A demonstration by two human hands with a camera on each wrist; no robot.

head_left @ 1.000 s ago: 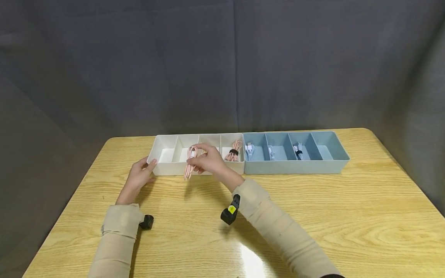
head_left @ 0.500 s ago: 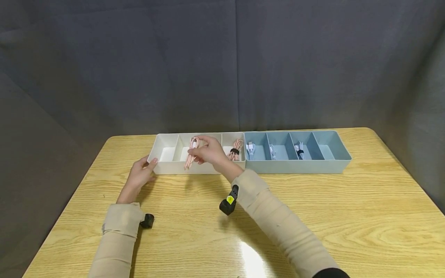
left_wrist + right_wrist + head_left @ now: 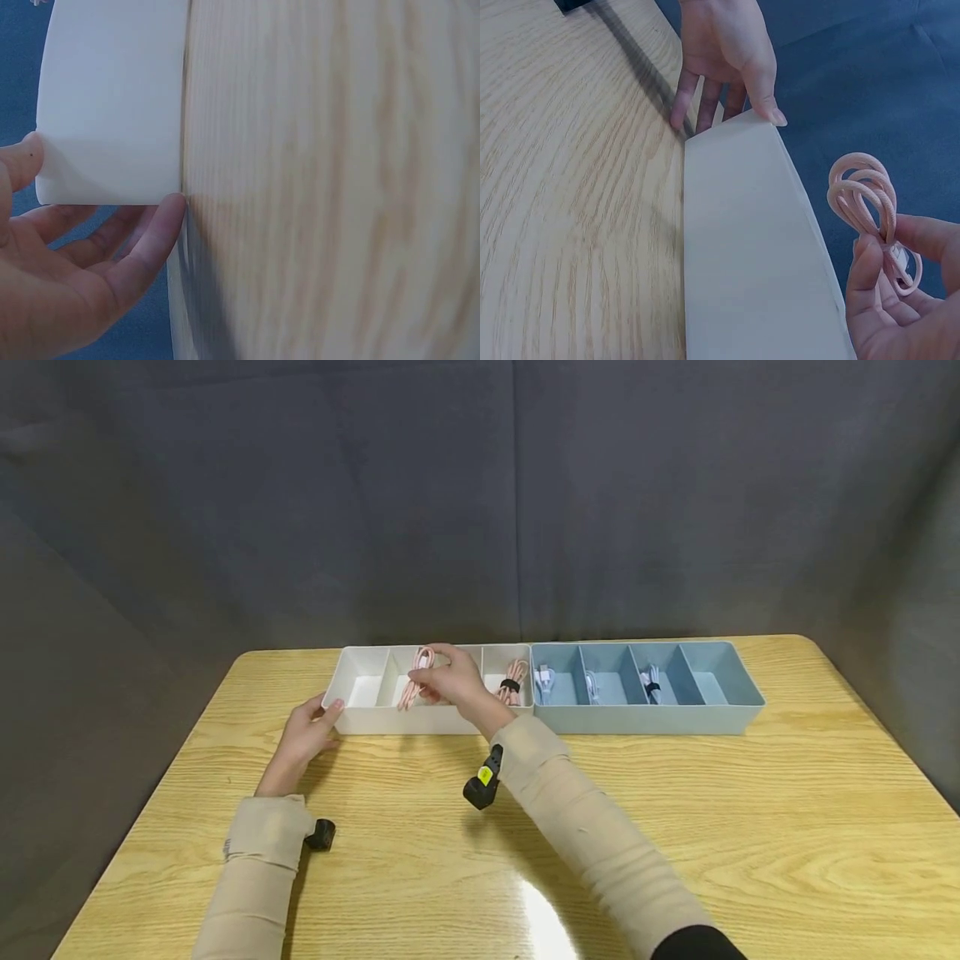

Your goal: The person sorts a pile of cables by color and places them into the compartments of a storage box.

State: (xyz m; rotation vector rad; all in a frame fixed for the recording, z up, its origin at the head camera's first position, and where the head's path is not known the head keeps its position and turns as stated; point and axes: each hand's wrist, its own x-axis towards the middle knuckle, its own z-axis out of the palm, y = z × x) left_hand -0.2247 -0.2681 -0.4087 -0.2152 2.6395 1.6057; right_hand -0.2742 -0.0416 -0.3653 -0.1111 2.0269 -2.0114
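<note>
My right hand (image 3: 452, 678) pinches a coiled pink charging cable (image 3: 866, 199) between thumb and fingers. In the head view the cable hangs above the second compartment from the left of the white divided box (image 3: 375, 721). My left hand (image 3: 302, 737) holds the left end of that box, thumb at the rim's corner and fingers against the end wall. In the left wrist view the left fingers (image 3: 142, 255) reach down to the tabletop. Another pink cable (image 3: 513, 683) with a black strap lies in the box's rightmost compartment. My right hand partly hides the third compartment.
A blue divided box (image 3: 645, 720) stands against the white box's right end. Pale blue cables lie in three of its compartments, one cable (image 3: 652, 685) with a black strap. Both boxes sit near the far edge of the wooden table (image 3: 405, 860), before a dark curtain (image 3: 375, 510).
My right hand has moved away from me with the pink cable, from the white box's front wall to above its second compartment. My left hand stays at the box's end.
</note>
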